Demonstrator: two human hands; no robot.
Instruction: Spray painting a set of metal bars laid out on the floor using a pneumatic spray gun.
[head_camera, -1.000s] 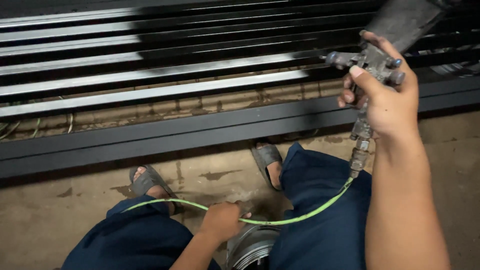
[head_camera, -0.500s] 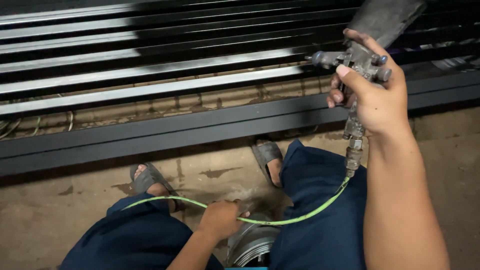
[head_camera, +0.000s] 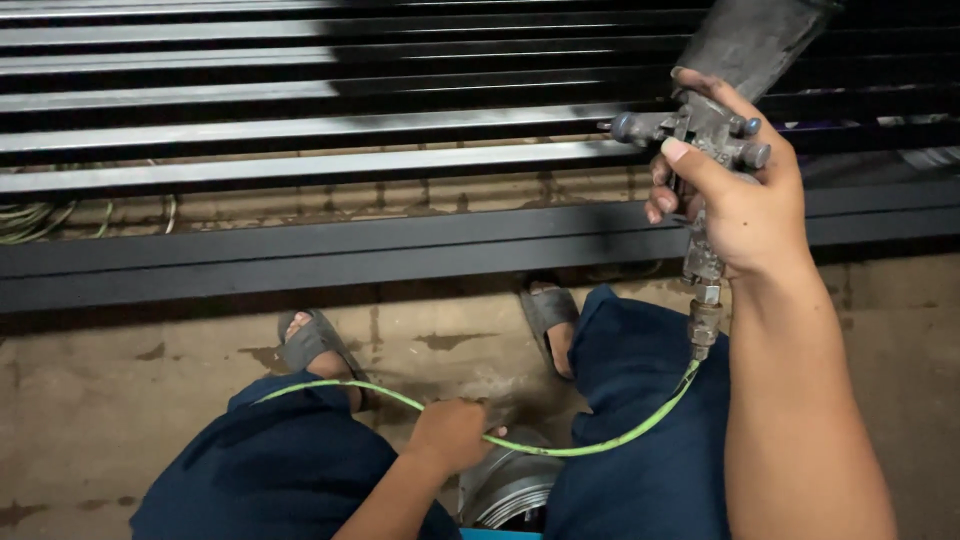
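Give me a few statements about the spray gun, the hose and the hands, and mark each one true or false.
1. The right hand grips the spray gun. True.
2. The hose is red. False: it is green.
3. The left hand holds the hose. True.
4. The person is barefoot. False: both feet wear sandals.
5. The gun points at the floor. False: its nozzle points left, along the metal bars.
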